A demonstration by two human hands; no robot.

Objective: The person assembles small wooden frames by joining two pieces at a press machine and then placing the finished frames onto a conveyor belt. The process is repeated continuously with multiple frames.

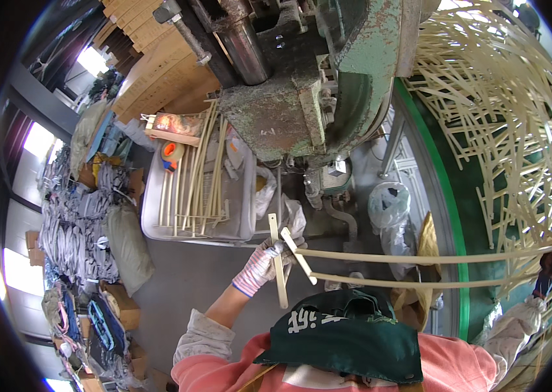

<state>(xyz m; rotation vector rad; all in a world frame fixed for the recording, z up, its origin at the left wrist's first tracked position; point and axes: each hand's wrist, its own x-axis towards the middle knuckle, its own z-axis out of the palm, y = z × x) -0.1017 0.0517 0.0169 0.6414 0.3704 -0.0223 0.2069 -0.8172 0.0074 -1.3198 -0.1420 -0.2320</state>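
The left hand (pixel 263 264) grasps a short slat (pixel 280 284) just off the near right corner of the white bin (pixel 248 225), apparently for aligning it with the crosspiece (pixel 300 257) on two long strips (pixel 419 260), which next calls for steadiness; how the right hand (pixel 549 264) grips, one cannot tell.

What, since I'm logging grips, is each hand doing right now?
Left hand: closed, holding a short pale strip.
Right hand: at the far ends of two long pale strips; too dark to tell its grip.
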